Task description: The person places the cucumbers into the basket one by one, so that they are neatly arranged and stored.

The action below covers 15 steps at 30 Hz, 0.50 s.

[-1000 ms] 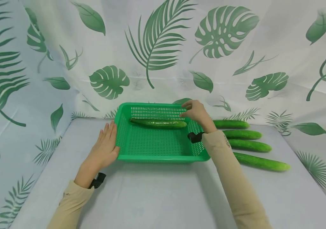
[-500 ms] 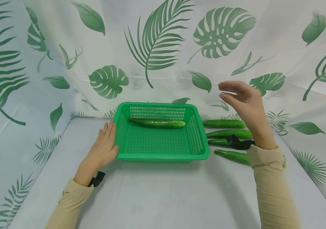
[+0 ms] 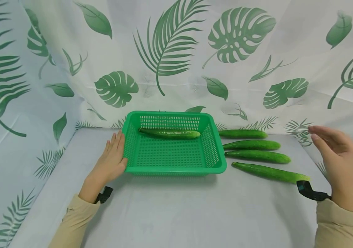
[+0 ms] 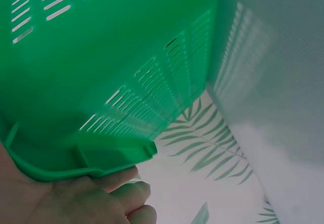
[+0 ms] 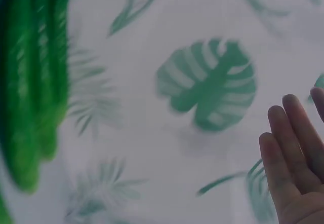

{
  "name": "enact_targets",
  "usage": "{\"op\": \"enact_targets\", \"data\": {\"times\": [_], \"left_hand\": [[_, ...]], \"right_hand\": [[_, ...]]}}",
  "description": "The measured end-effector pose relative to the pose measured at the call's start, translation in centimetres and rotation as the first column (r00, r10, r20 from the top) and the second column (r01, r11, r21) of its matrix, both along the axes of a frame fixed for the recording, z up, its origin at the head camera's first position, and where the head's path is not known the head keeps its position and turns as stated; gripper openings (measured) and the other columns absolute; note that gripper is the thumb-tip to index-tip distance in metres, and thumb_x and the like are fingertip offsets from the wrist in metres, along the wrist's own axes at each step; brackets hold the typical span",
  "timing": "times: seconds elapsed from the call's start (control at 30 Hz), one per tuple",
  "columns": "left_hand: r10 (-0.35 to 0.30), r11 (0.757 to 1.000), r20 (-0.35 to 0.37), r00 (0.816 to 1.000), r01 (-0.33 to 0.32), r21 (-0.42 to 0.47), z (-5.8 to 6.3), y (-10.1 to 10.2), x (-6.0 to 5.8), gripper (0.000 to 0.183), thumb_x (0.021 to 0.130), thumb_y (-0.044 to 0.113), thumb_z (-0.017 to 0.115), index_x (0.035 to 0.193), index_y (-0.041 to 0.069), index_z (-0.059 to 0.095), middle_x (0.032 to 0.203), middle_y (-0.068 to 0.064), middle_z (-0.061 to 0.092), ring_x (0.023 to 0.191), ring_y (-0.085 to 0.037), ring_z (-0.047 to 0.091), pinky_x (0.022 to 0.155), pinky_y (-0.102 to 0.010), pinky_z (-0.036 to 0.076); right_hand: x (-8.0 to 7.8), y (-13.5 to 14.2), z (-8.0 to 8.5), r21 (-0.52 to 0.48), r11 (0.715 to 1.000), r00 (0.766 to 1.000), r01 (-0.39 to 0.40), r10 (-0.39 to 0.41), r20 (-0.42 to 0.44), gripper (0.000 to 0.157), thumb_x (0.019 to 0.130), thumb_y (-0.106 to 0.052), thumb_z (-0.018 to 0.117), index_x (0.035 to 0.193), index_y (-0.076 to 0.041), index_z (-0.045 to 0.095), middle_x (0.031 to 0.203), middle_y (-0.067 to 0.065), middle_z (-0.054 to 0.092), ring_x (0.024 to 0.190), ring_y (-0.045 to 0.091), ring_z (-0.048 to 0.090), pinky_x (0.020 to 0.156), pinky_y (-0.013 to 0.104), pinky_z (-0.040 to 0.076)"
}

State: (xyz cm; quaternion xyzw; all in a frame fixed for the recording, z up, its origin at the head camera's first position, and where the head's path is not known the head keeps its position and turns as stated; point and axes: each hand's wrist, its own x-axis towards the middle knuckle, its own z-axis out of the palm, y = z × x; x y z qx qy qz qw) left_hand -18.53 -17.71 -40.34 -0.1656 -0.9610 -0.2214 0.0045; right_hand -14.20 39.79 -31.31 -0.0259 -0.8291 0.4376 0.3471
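A green plastic basket (image 3: pixel 176 170) with slotted walls stands on the table, one cucumber (image 3: pixel 170 133) lying along the back of its floor. My left hand (image 3: pixel 109 160) rests its straight fingers against the basket's left rim; the left wrist view shows the hand (image 4: pixel 91 198) beside the rim from below. Several more cucumbers (image 3: pixel 258 156) lie side by side to the right of the basket. Past their far right ends, my right hand (image 3: pixel 339 158) is raised with nothing in it, its fingers (image 5: pixel 291 153) extended in the right wrist view.
White cloth with green leaf prints (image 3: pixel 176 51) hangs behind and at both sides of the pale table (image 3: pixel 176 210). The front cucumber (image 3: pixel 269 172) is angled toward the front right. A black wrist camera (image 3: pixel 311 191) juts from the right wrist.
My right hand has moved from over the basket's right side out to the far right, past the cucumbers. The left hand and the basket have stayed in place.
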Motion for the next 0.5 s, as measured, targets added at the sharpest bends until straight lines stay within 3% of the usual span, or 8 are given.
{"op": "enact_targets", "data": {"times": [0.13,0.3,0.33,0.37,0.47,0.5], "left_hand": [[0.001,1.0,-0.005,1.0,-0.001,-0.003,-0.1,-0.1,0.0,0.074,0.095,0.01,0.038,0.155,-0.009,0.0,0.163,-0.024,-0.006,0.15,-0.038,-0.009,0.12,-0.055,0.001],[0.003,1.0,-0.009,1.0,-0.003,-0.007,-0.1,-0.2,0.0,0.075,0.095,0.009,0.039,0.155,-0.009,-0.001,0.163,-0.022,-0.009,0.15,-0.038,-0.01,0.12,-0.054,0.0],[0.0,1.0,-0.011,1.0,0.0,-0.006,0.0,-0.2,0.1,0.075,0.094,0.009,0.039,0.155,-0.01,-0.001,0.163,-0.023,-0.009,0.149,-0.038,-0.009,0.12,-0.054,0.0],[0.0,1.0,-0.011,1.0,0.0,-0.009,-0.1,-0.2,0.1,0.075,0.094,0.009,0.039,0.155,-0.01,-0.001,0.163,-0.023,-0.009,0.149,-0.039,-0.009,0.12,-0.054,0.0],[-0.004,1.0,-0.011,1.0,0.004,-0.007,-0.1,-0.2,0.1,0.075,0.094,0.009,0.039,0.154,-0.01,-0.001,0.163,-0.024,-0.008,0.149,-0.038,-0.009,0.12,-0.054,0.0],[-0.005,1.0,-0.011,1.0,0.004,-0.006,-0.2,-0.1,0.0,0.075,0.094,0.009,0.039,0.155,-0.01,-0.001,0.163,-0.024,-0.007,0.15,-0.038,-0.009,0.12,-0.054,0.0]], "right_hand": [[1.0,3.1,-3.5,-0.125,0.987,0.988,0.098,-0.081,0.131,0.03,0.097,-0.008,0.062,0.125,0.0,0.068,0.116,-0.006,0.069,0.108,0.004,0.06,0.09,0.008,0.043],[1.4,6.7,-8.0,-0.386,0.922,0.977,-0.025,0.104,0.186,0.038,0.096,-0.011,0.065,0.132,0.002,0.063,0.111,-0.011,0.07,0.109,0.001,0.057,0.09,0.005,0.039],[1.4,7.4,-8.8,-0.436,0.898,0.967,-0.05,0.152,0.202,0.04,0.095,-0.011,0.065,0.133,0.0,0.062,0.11,-0.013,0.07,0.109,0.0,0.056,0.091,0.005,0.037],[1.5,8.0,-9.5,-0.445,0.894,0.954,-0.048,0.173,0.244,0.041,0.095,-0.014,0.066,0.134,-0.003,0.062,0.108,-0.017,0.07,0.108,-0.003,0.054,0.091,0.004,0.035],[1.8,9.8,-11.5,-0.368,0.93,0.892,-0.012,0.176,0.417,0.045,0.094,-0.023,0.068,0.138,-0.014,0.061,0.102,-0.03,0.066,0.105,-0.013,0.048,0.088,0.001,0.031],[1.9,10.3,-12.1,-0.369,0.929,0.869,-0.015,0.195,0.455,0.047,0.095,-0.024,0.068,0.14,-0.016,0.06,0.102,-0.032,0.065,0.105,-0.014,0.046,0.089,0.001,0.029]]}}
